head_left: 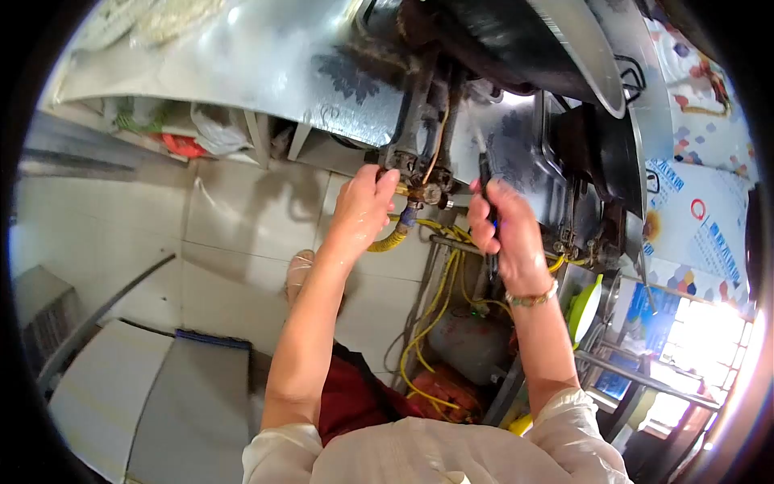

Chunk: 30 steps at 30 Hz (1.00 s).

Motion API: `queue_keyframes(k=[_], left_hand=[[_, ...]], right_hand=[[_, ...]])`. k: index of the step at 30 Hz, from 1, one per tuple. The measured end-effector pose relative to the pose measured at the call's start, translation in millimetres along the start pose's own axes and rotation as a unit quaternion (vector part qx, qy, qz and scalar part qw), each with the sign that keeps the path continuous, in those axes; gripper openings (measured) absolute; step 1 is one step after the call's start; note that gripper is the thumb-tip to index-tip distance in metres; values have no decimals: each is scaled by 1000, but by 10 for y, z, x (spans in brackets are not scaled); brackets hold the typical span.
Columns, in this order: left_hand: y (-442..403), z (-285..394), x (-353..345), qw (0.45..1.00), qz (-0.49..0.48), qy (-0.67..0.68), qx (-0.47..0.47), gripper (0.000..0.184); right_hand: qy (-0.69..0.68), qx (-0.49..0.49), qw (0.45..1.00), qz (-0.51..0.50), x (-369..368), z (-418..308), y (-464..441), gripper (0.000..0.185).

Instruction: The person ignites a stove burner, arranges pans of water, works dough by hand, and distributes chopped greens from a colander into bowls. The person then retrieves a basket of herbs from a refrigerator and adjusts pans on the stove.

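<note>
My left hand (367,206) is closed at the brass gas valve (423,192) on the front of the stove, its fingers on a valve handle that they mostly hide. A ribbed yellow hose (391,239) runs down from the valve. To the right, my right hand (508,230) wraps round a slim black tool that looks like a stick lighter (484,168), its thin end pointing up toward the burner stand (423,105). Over the burner sits a large dark wok (516,40). Part of the lighter is hidden by my fingers.
A second dark wok (617,153) stands on the right burner. Yellow gas hoses (439,310) hang near a grey gas cylinder (468,343) under the stove. The steel stovetop edge (266,101) runs left, with bags on a shelf below. A grey-white box (185,395) is lower left.
</note>
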<state>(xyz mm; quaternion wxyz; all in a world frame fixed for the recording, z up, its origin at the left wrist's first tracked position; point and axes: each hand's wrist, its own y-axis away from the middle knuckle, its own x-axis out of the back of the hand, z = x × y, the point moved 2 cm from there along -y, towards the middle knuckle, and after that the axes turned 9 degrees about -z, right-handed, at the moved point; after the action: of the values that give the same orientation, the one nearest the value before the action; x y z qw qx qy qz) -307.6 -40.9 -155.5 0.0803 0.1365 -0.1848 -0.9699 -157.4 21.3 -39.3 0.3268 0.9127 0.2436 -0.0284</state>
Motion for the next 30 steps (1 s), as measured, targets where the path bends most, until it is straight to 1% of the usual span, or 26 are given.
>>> queue_keyframes(k=[2, 3, 4, 6, 7, 9, 13, 15, 17, 20, 23, 27, 29, 30], left_hand=[[85, 81, 105, 1000, -3, -6, 6, 34], [37, 14, 45, 1000, -13, -9, 6, 33], [-13, -29, 17, 1000, -11, 10, -1, 33], [-29, -44, 48, 991, 48, -101, -70, 35], [-9, -41, 47, 992, 53, -90, -72, 35], [24, -34, 17, 984, 107, -106, -98, 37], [2, -39, -51, 985, 135, -52, -92, 37], [3, -53, -66, 984, 145, -52, -92, 37], [3, -47, -70, 985, 154, -44, -69, 39], [-13, -82, -100, 980, 175, -37, -82, 42], [21, -40, -62, 985, 162, -11, -62, 44], [19, -97, -19, 988, 126, -38, -78, 40], [12, -149, -40, 996, 46, 25, -75, 32], [56, -118, 6, 996, 46, 22, -75, 32]], right_hand=[[32, 26, 999, 5, -91, -53, -177, 20], [55, 27, 998, 26, -40, -63, -236, 21], [73, 39, 996, 27, 1, -88, -317, 21], [77, 56, 995, 14, 14, -130, -471, 21], [89, 53, 995, 12, 0, -144, -521, 21], [87, 66, 994, 20, -8, -161, -616, 21], [92, 83, 992, 22, -6, -254, -723, 20], [86, 81, 993, 14, -48, -285, -758, 20], [86, 82, 993, 24, -74, -324, -807, 19], [78, 72, 994, 28, -89, -354, -885, 19], [70, 70, 995, 31, -104, -357, -927, 18], [49, 63, 996, 36, -100, -397, -967, 18], [45, 56, 996, 43, -80, -425, -1003, 17], [40, 48, 997, 51, -80, -432, -1000, 17]])
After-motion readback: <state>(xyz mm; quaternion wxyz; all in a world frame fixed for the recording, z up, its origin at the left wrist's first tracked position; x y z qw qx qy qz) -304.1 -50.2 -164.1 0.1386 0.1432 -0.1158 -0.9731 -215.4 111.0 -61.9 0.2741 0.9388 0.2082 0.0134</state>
